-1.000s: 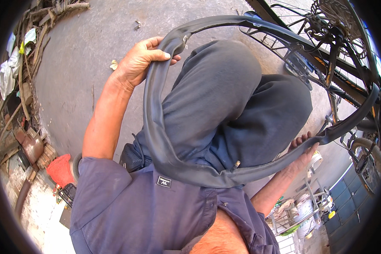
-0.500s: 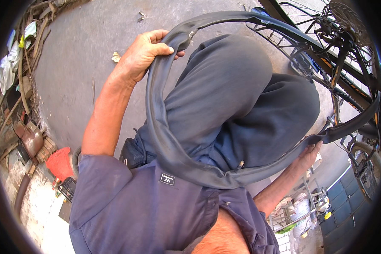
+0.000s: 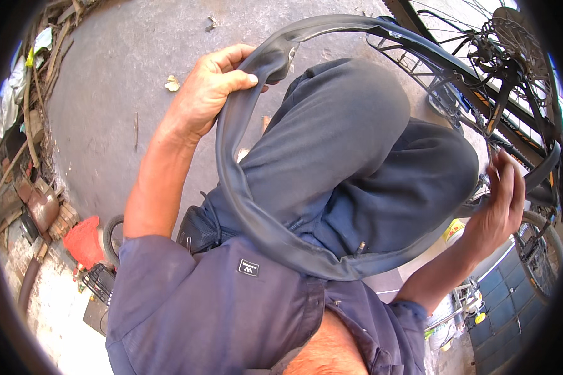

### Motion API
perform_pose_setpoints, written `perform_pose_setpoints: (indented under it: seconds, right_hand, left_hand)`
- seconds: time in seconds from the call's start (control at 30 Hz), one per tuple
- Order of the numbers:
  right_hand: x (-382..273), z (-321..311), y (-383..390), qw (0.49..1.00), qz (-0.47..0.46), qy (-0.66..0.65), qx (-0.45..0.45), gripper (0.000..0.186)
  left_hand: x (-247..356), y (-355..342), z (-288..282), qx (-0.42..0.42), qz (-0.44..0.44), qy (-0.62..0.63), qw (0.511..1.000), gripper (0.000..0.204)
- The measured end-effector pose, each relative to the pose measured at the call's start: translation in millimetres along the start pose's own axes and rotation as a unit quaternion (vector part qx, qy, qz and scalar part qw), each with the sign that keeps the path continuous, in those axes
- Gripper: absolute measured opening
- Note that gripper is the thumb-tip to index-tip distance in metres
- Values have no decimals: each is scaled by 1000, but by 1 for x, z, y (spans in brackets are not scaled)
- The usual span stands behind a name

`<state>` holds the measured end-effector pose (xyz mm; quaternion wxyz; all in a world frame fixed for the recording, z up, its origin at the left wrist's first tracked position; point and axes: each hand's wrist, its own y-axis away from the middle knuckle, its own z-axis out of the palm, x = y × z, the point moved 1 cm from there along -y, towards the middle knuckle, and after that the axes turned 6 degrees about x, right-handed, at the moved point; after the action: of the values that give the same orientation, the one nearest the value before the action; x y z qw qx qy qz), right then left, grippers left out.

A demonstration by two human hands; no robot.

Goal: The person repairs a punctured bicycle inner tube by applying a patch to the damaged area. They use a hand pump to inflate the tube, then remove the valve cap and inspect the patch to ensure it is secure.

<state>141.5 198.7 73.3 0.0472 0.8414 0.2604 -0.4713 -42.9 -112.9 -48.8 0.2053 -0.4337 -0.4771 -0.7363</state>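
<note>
A large black bicycle inner tube point(image 3: 247, 209) loops over my bent legs, wide and slack. My left hand point(image 3: 213, 90) pinches its upper left part, thumb on top; the fingertips behind are partly hidden. Beside that grip the tube bunches into a fold. A short valve stem point(image 3: 361, 247) sticks up from the near stretch of the tube by my lap. At the right, my right hand point(image 3: 500, 200) is raised in front of the tube with fingers stretched out and slightly blurred. It covers part of the tube, and whether the palm touches it is hidden.
A bicycle point(image 3: 507, 81) with a disc rotor and spokes stands close at the upper right. Another wheel point(image 3: 540, 253) is below it. A metal rack point(image 3: 463, 306) stands at the lower right. Piled sticks point(image 3: 56, 62) and a red basket point(image 3: 84, 242) lie along the left.
My right hand has let go of the tube's underside and moved up and right, its fingers now extended. My left hand keeps its pinch, and the tube has shifted only slightly.
</note>
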Motion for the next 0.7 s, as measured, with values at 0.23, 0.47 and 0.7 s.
perform_pose_setpoints:
  seconds: [0.23,0.47,0.7]
  right_hand:
    - [-28,126,-42,901,-222,11,-373,31]
    - [-45,196,-32,745,-284,109,-594,52]
    - [-49,203,-30,711,-271,52,-647,57]
  left_hand:
    - [10,17,2,-23,25,111,993,32]
    - [16,27,7,-47,39,170,984,34]
    - [33,15,28,-102,91,117,984,38]
